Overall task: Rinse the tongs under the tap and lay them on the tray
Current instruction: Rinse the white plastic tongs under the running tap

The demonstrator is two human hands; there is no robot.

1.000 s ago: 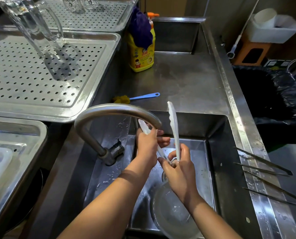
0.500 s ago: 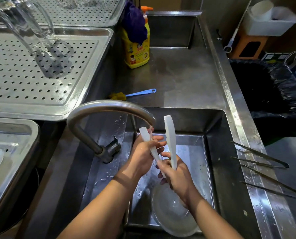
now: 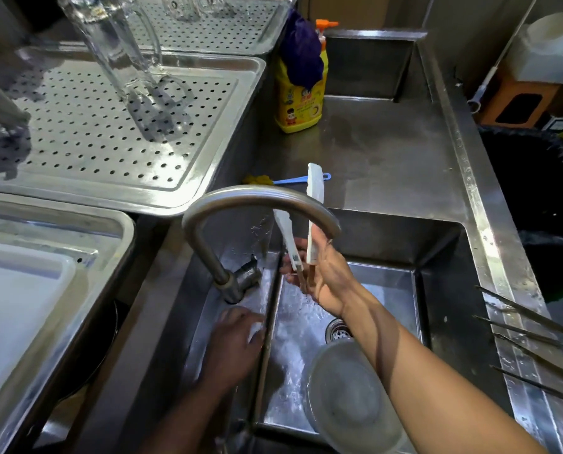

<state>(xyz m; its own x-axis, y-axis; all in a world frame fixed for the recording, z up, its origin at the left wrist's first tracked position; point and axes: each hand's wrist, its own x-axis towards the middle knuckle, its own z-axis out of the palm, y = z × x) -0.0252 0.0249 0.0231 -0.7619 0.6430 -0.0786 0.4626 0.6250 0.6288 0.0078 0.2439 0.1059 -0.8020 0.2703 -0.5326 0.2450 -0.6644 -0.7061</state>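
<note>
Your right hand point(image 3: 326, 276) grips the white tongs point(image 3: 314, 221) upright under the tap point(image 3: 257, 198); your left hand point(image 3: 237, 342), fingers loose, rests on the sink's left rim point(image 3: 208, 322).

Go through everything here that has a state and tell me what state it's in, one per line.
Tongs: held upright in right hand, arms apart.
Left hand: off the tongs, low by the tap base.
Tap: water flow unclear.
Glass mug: on perforated tray.
Soap bottle: upright.
Drain: unplugged.

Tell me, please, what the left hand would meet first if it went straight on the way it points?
Probably the tap's base: the left hand lies on the sink ledge with its fingers pointing up toward it, though depth is unclear.
</note>
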